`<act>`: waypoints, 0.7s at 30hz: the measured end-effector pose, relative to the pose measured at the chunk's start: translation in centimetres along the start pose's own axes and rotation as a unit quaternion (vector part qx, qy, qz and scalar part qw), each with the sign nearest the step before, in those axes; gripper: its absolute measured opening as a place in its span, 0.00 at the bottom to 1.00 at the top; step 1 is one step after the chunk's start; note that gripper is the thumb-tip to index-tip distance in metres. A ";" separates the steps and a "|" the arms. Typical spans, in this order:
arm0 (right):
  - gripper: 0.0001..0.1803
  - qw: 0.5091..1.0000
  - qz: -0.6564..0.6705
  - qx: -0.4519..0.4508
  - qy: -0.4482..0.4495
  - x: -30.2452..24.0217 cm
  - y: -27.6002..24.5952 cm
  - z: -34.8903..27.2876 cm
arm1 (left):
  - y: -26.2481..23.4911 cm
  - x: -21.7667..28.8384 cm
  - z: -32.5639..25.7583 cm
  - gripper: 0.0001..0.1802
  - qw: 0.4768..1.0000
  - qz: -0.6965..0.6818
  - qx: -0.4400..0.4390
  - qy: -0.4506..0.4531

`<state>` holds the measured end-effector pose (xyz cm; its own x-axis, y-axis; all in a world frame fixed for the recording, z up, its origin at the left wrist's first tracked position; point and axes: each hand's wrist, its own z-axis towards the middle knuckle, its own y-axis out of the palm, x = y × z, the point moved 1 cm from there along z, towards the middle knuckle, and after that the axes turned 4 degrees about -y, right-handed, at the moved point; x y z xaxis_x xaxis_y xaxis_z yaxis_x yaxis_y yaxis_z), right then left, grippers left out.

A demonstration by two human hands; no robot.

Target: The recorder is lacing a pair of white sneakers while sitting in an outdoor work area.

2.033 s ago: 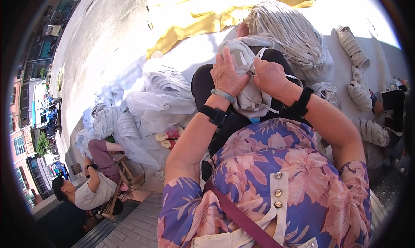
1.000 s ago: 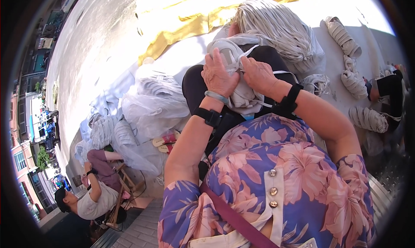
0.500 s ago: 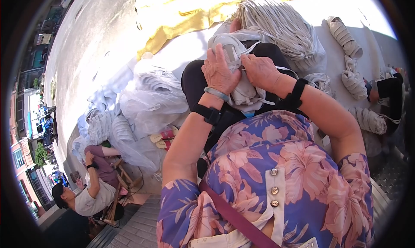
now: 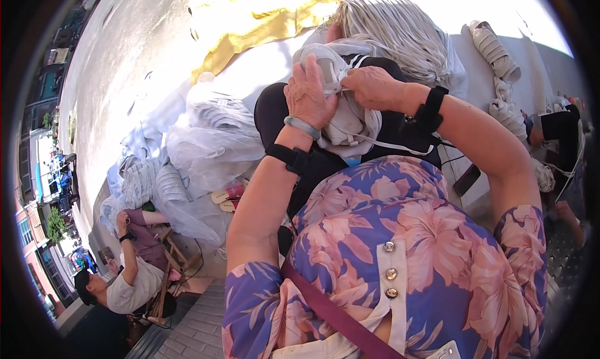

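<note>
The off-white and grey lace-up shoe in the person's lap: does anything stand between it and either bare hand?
Nothing visible does. The left hand lies directly against the off-white and grey lace-up shoe, and the right hand pinches at its white lacing.

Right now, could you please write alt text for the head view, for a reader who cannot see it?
A white shoe sits in the camera wearer's lap, the left hand spread against it and the right hand pinching at its laces. Beyond is a bundle of pale cords; plastic-wrapped goods lie to the left, near another seated person.
</note>
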<state>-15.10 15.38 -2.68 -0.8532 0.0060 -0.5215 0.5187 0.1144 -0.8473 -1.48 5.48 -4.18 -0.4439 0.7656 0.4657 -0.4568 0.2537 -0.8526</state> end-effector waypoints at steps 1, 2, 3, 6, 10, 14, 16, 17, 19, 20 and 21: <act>0.09 1.000 0.001 0.001 -0.001 0.3 -0.1 0.3 | 0.0 -0.1 0.0 0.43 1.000 -0.005 -0.002 0.005; 0.11 1.000 0.025 0.003 -0.016 0.9 -0.2 0.5 | -0.3 0.5 0.2 0.43 1.000 -0.005 -0.003 0.008; 0.12 0.998 0.050 0.006 -0.031 1.4 -0.3 0.6 | -0.8 1.3 0.2 0.36 0.996 0.053 0.048 0.053; 0.10 0.995 0.076 -0.005 -0.059 1.8 -0.1 1.3 | -1.1 2.2 0.1 0.19 0.975 0.140 0.051 0.165; 0.09 0.992 0.114 -0.018 -0.059 2.2 -0.2 1.5 | -0.4 2.1 0.1 0.03 0.945 0.165 0.004 0.281; 0.08 0.987 0.150 0.016 -0.049 2.8 0.4 1.3 | 0.1 2.4 0.5 0.01 0.947 0.193 -0.044 0.254; 0.08 0.982 0.181 0.028 -0.042 3.1 0.9 1.4 | 0.2 3.0 0.5 0.02 0.945 0.220 -0.073 0.229; 0.08 0.982 0.181 0.028 -0.043 3.1 0.9 1.4 | 0.2 3.4 0.6 0.03 0.939 0.241 -0.091 0.227; 0.08 0.982 0.185 0.038 -0.022 3.3 1.0 1.4 | 0.3 3.8 0.6 0.04 0.932 0.262 -0.108 0.225; 0.08 0.982 0.185 0.039 -0.023 3.3 1.0 1.3 | 0.5 3.8 0.7 0.05 0.932 0.257 -0.110 0.230; 0.08 0.979 0.198 0.042 -0.023 3.3 1.0 1.2 | 0.5 3.7 0.8 0.05 0.932 0.252 -0.113 0.236</act>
<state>-17.31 14.34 -5.34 -0.5816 -0.0117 -0.8134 0.8129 0.0307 -0.5816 -3.98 8.02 -2.72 -0.1463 0.9822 -0.1174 -0.0845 -0.1307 -0.9878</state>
